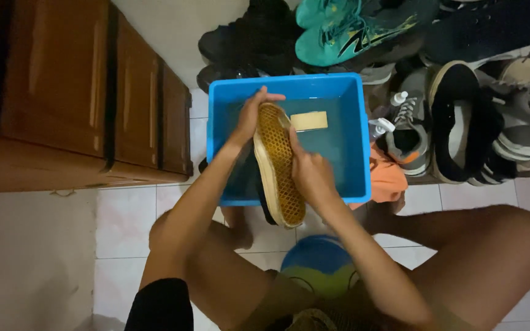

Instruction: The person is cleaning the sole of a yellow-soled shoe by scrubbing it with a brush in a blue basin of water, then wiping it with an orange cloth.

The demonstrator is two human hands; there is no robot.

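Gripping the toe end of a shoe with a tan, honeycomb-patterned rubber sole (279, 164), the left hand (249, 117) has its fingers curled closed around that end, while the right hand (311, 173) is closed against the sole's right edge near the middle. Turned sole-up, the shoe slants over the near half of a blue rectangular plastic basin (350, 136) holding water, its heel sticking out past the basin's near rim. A pale yellow rectangular sponge (308, 121) floats in the basin, just right of the shoe's toe. Beyond and right of the basin lies a heap of sneakers (461, 116); left of it stands a brown wooden cabinet (81, 92).
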